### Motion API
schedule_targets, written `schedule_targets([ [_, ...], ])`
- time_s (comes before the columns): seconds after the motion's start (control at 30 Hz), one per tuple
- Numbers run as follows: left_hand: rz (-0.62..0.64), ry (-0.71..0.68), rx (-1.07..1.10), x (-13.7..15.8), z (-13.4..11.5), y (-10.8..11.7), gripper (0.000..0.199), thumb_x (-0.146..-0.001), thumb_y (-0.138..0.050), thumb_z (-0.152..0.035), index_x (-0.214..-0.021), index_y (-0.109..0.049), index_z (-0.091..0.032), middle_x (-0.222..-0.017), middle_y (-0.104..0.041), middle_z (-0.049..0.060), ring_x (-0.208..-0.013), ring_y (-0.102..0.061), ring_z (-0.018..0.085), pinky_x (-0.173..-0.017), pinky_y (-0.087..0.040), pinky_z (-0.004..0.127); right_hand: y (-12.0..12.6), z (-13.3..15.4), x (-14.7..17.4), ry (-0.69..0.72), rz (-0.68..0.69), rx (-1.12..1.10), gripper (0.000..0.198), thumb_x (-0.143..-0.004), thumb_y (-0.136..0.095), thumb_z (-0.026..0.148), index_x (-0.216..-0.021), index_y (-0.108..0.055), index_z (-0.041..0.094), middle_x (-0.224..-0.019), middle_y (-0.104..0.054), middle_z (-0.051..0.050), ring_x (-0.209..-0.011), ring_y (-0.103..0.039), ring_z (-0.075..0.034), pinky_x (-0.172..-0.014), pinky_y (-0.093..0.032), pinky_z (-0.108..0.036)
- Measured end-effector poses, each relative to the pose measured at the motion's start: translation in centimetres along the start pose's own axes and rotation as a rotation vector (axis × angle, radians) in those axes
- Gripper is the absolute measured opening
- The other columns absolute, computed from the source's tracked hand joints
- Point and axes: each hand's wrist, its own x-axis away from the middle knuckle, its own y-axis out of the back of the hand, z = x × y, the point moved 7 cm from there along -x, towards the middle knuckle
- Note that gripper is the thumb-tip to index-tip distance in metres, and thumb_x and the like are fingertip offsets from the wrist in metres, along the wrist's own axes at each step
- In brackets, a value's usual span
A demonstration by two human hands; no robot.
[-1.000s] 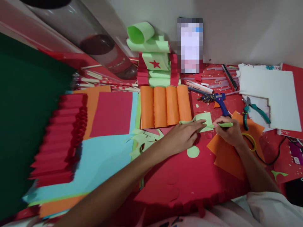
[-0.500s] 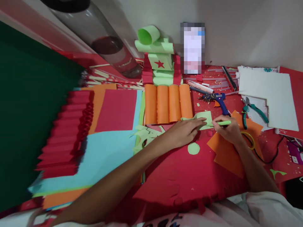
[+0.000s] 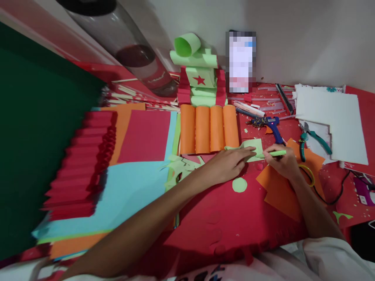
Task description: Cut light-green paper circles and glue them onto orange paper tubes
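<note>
Red tabletop [image 3: 243,218], right hand [image 3: 281,160] holding green pen [image 3: 278,153], glue-gun label [image 3: 273,120] illegible

Craft workspace, coloured paper sheets [image 3: 146,136], paper scraps [image 3: 174,166], glue gun [image 3: 273,125], pliers [image 3: 320,141]

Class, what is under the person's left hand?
The left hand rests partly on pale green paper, whose right part shows. What the hand itself covers cannot be seen.
</note>
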Motion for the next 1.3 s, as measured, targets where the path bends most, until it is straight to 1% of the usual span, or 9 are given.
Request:
schedule_targets([
  [0.1, 0.013, 0.008, 0.000, 0.01, 0.04, -0.04, 0.060, -0.100, -0.043, -0.013, -0.156, -0.057, -0.026, -0.166, -0.053, 0.003, -0.150, -0.055, 0.027, -0.123, -0.047, 0.047, -0.21, 0.13, 0.00, 0.016, 0.032, -0.021, 0.017, -0.096, -0.067, 0.026, -0.081, -0.074, 0.022, -0.069, -0.073, 0.000, -0.059, -0.062, -0.015, -0.062, -0.045, -0.029],
  [0.27, 0.010, 0.015, -0.001, 0.03, -0.02, 0.08, 0.059, -0.100, -0.042, -0.013, -0.156, -0.058, -0.025, -0.167, -0.052, 0.003, -0.149, -0.056, 0.027, -0.123, -0.046, 0.048, -0.12, 0.26, 0.00, 0.028, 0.017, -0.017, 0.017, -0.096, -0.068, 0.024, -0.081, -0.075, 0.021, -0.066, -0.072, 0.001, -0.056, -0.060, -0.014, -0.062, -0.045, -0.029],
  [0.37, 0.023, 0.026, 0.001, 0.03, -0.11, 0.11, 0.061, -0.099, -0.042, -0.012, -0.157, -0.057, -0.024, -0.167, -0.052, 0.003, -0.148, -0.057, 0.028, -0.123, -0.047, 0.048, -0.27, 0.38, 0.02, 0.052, 0.038, -0.018, 0.016, -0.097, -0.068, 0.025, -0.084, -0.077, 0.021, -0.073, -0.076, -0.001, -0.062, -0.065, -0.015, -0.066, -0.047, -0.029],
  [0.47, 0.027, 0.026, 0.007, 0.02, -0.23, 0.20, 0.062, -0.098, -0.042, -0.011, -0.156, -0.057, -0.025, -0.167, -0.051, 0.003, -0.149, -0.057, 0.028, -0.122, -0.048, 0.049, -0.25, 0.37, 0.03, 0.058, 0.039, -0.016, 0.017, -0.097, -0.067, 0.027, -0.085, -0.077, 0.021, -0.074, -0.077, -0.002, -0.064, -0.067, -0.016, -0.068, -0.048, -0.030],
  [0.57, 0.021, 0.019, 0.005, 0.03, -0.24, 0.23, 0.062, -0.098, -0.042, -0.011, -0.156, -0.058, -0.025, -0.167, -0.051, 0.003, -0.149, -0.056, 0.028, -0.122, -0.048, 0.049, -0.26, 0.19, 0.02, 0.031, 0.040, -0.009, 0.018, -0.097, -0.067, 0.028, -0.084, -0.077, 0.022, -0.071, -0.076, -0.002, -0.061, -0.065, -0.016, -0.066, -0.048, -0.031],
  [0.67, 0.006, 0.012, -0.005, 0.06, -0.22, 0.25, 0.059, -0.100, -0.042, -0.012, -0.155, -0.059, -0.024, -0.166, -0.053, 0.004, -0.146, -0.059, 0.029, -0.121, -0.049, 0.049, -0.54, 0.15, 0.01, 0.020, 0.078, -0.026, 0.018, -0.097, -0.067, 0.032, -0.087, -0.079, 0.023, -0.077, -0.080, -0.003, -0.064, -0.067, -0.018, -0.068, -0.050, -0.033],
  [0.77, -0.013, 0.007, 0.000, 0.11, -0.21, 0.28, 0.058, -0.101, -0.042, -0.012, -0.155, -0.060, -0.025, -0.165, -0.054, 0.005, -0.142, -0.062, 0.028, -0.119, -0.051, 0.047, -0.48, 0.06, 0.04, 0.016, 0.066, -0.007, 0.019, -0.097, -0.067, 0.033, -0.086, -0.079, 0.023, -0.077, -0.080, -0.004, -0.064, -0.067, -0.018, -0.068, -0.050, -0.033],
  [1.07, -0.025, 0.001, 0.009, 0.08, -0.05, 0.18, 0.058, -0.100, -0.044, -0.012, -0.155, -0.059, -0.025, -0.165, -0.054, 0.005, -0.140, -0.065, 0.027, -0.117, -0.053, 0.045, -0.60, 0.29, 0.16, 0.080, 0.070, -0.045, 0.016, -0.098, -0.069, 0.030, -0.089, -0.082, 0.023, -0.078, -0.081, -0.003, -0.065, -0.070, -0.018, -0.067, -0.052, -0.033],
  [1.3, -0.035, -0.002, 0.016, 0.09, -0.10, 0.21, 0.058, -0.099, -0.044, -0.011, -0.153, -0.060, -0.023, -0.164, -0.055, 0.005, -0.139, -0.065, 0.027, -0.117, -0.053, 0.045, -0.76, 0.18, 0.12, 0.074, 0.097, -0.030, 0.018, -0.099, -0.069, 0.034, -0.093, -0.084, 0.025, -0.081, -0.083, -0.004, -0.067, -0.072, -0.020, -0.071, -0.054, -0.034],
])
